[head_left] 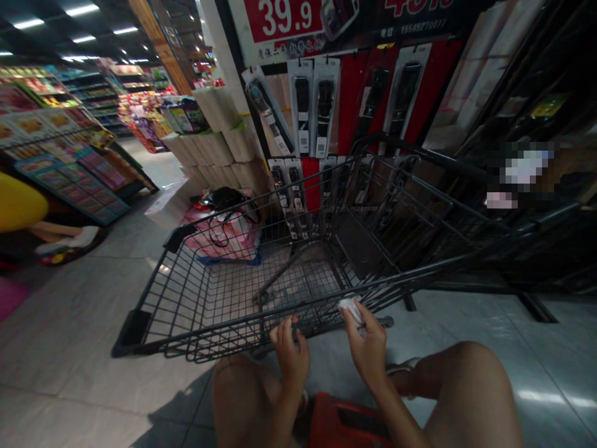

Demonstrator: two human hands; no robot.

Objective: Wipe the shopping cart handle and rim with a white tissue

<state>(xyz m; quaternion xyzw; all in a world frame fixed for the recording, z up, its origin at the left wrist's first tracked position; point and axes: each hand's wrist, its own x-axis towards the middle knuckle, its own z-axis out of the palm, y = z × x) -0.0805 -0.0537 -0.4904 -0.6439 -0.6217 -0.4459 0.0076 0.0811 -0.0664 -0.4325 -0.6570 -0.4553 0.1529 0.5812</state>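
A black wire shopping cart (233,320) stands sideways before my knees, its basket without goods. My left hand (291,351) is at the lower near side of the basket, its fingers curled against the wires; the exact grip is partly hidden. To its right, my right hand (368,342) pinches a crumpled white wipe (351,310) between thumb and fingers. That wipe is at the cart's near side wires, close to the top rail. Whether it presses on the metal I cannot tell.
A red-orange plastic stool (345,423) is between my legs. Behind the cart, packaged watch straps (303,109) hang on a display. Stacked paper rolls (209,149) and a pink bag (224,233) stand beyond the basket. Store shelves (69,162) line the left.
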